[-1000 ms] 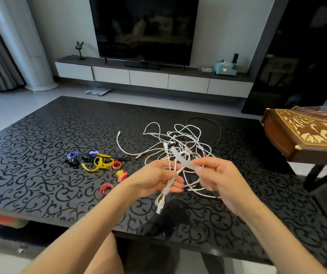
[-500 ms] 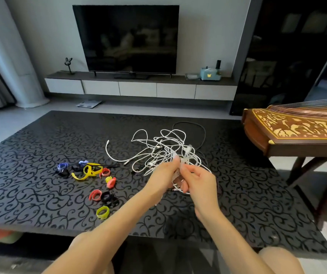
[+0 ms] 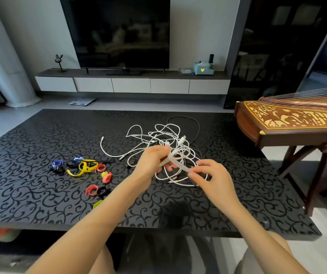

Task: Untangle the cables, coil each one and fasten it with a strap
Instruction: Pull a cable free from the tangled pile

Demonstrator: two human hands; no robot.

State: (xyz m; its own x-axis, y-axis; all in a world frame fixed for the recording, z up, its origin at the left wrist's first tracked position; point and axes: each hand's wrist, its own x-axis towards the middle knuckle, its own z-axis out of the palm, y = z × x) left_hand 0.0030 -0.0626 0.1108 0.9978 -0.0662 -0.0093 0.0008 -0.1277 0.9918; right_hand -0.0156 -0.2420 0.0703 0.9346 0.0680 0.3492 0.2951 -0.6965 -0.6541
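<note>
A tangle of white cables [image 3: 158,138] lies on the black patterned table [image 3: 40,194], with a black cable [image 3: 195,123] looping behind it. My left hand [image 3: 150,162] grips a bundle of white cable just above the table. A white strap [image 3: 175,162] runs from that bundle down to the right. My right hand [image 3: 210,175] pinches the strap's free end between thumb and fingers. Several coloured straps [image 3: 83,167] lie in a loose group to the left of my hands.
A wooden zither [image 3: 289,119] on a stand sits at the table's right. A low TV cabinet [image 3: 131,84] with a television stands against the far wall. A scale [image 3: 81,101] lies on the floor.
My hands were close together on the bundle half a second ago. My right hand has since drawn the white strap out to the right and down. The camera tilted up.
</note>
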